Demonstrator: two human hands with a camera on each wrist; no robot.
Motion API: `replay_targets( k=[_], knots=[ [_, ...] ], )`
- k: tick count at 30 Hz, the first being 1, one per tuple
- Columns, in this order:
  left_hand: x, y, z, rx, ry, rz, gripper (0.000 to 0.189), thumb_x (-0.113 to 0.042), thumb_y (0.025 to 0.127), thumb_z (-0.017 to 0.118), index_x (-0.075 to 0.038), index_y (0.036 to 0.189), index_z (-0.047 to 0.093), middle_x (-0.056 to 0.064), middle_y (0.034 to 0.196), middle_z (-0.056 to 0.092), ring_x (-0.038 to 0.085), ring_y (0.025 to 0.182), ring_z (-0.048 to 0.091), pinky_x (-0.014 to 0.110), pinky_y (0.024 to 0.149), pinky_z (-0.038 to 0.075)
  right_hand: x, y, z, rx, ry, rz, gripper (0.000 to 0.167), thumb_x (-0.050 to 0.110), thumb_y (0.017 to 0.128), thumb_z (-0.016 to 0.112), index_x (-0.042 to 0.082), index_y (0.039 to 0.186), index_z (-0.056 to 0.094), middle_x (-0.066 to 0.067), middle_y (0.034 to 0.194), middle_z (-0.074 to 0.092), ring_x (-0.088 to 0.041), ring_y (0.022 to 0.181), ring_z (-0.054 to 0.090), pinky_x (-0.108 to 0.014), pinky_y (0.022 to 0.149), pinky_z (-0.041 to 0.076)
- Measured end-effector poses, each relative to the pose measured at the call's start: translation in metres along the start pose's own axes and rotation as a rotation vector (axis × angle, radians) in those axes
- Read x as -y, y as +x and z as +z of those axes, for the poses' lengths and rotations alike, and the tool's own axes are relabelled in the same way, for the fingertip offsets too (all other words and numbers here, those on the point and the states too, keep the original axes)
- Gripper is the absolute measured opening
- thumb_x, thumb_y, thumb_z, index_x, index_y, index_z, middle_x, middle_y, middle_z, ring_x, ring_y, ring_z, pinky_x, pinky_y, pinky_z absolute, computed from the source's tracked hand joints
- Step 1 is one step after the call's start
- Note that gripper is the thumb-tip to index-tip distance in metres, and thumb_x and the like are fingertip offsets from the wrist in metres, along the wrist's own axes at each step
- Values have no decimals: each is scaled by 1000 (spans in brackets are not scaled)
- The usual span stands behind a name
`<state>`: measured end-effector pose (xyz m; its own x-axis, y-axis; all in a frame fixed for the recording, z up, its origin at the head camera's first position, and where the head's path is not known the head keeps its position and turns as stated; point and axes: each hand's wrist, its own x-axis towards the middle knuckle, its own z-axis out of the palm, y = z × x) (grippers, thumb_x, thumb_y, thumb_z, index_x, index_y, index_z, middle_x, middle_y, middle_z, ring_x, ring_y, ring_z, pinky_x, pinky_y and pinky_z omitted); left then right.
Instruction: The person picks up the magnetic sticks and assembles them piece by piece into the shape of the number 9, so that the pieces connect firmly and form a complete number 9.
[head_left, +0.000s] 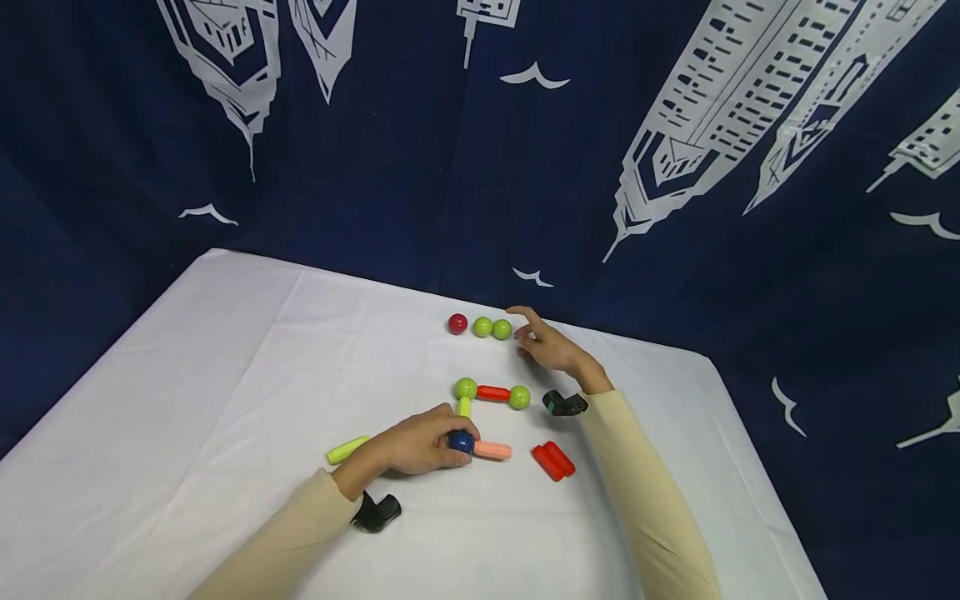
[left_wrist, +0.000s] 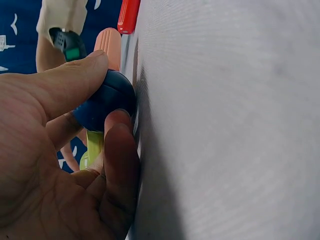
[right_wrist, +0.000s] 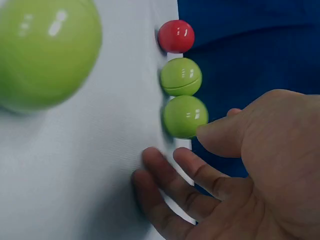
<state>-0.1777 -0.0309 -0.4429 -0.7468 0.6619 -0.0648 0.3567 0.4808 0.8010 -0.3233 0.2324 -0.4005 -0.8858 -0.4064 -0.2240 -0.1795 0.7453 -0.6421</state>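
My left hand (head_left: 426, 442) grips a dark blue ball (left_wrist: 107, 100) between thumb and fingers, low over the white cloth. From that ball a salmon-pink rod (head_left: 492, 450) points right, and a yellow-green rod (head_left: 464, 407) runs up to a green ball (head_left: 466, 388). A red rod (head_left: 492, 392) joins that ball to another green ball (head_left: 519, 397). At the table's back, my right hand (head_left: 552, 346) reaches with spread, slightly bent fingers beside two loose green balls (right_wrist: 185, 116). Its thumb tip is at the nearer one, and whether they touch I cannot tell.
A red ball (head_left: 457, 323) lies left of the loose green balls. Two red rods (head_left: 553, 461) lie side by side at the right. Left of my left wrist is a loose yellow-green rod (head_left: 347, 450). Behind the table (head_left: 225, 333) hangs a navy printed curtain (head_left: 420, 167).
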Motion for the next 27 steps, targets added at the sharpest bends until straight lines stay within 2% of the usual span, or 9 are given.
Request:
replay_targets(
  k=[3,9,17,23,27],
  knots=[
    [-1,0,0,0,-1,0,24,-28,95,70,-21,117,67,2,97,50,11,75,50,23,65,40,-3,7,2,28,77,84,54,10,108,38,31,155,24,-20,132,50,-25,99,55,-36,89,44],
    [-1,-1,-1,-1,-4,-7,24,-28,94,70,-21,117,67,2,98,50,11,75,51,23,66,41,-6,12,5,28,106,137,51,15,107,43,33,154,33,-14,131,47,-25,99,50,-34,86,43],
    [-1,-1,0,2,-1,-17,24,-29,94,71,-22,117,67,2,96,49,12,75,51,23,66,40,-9,7,7,21,79,134,46,25,100,61,28,143,44,-16,141,45,-32,117,47,-45,100,41],
    [-2,-2,-1,3,-1,-25,25,-29,94,71,-22,117,67,2,96,50,12,76,51,23,66,40,-11,7,10,3,75,115,45,27,96,69,22,134,47,-15,134,47,-32,112,47,-46,97,39],
    [-2,-2,-1,1,-6,-20,24,-29,94,71,-22,117,67,2,96,50,12,76,51,23,66,40,-13,5,12,-16,70,109,40,26,96,68,19,130,47,-15,131,50,-30,109,50,-45,98,40]
  ],
)
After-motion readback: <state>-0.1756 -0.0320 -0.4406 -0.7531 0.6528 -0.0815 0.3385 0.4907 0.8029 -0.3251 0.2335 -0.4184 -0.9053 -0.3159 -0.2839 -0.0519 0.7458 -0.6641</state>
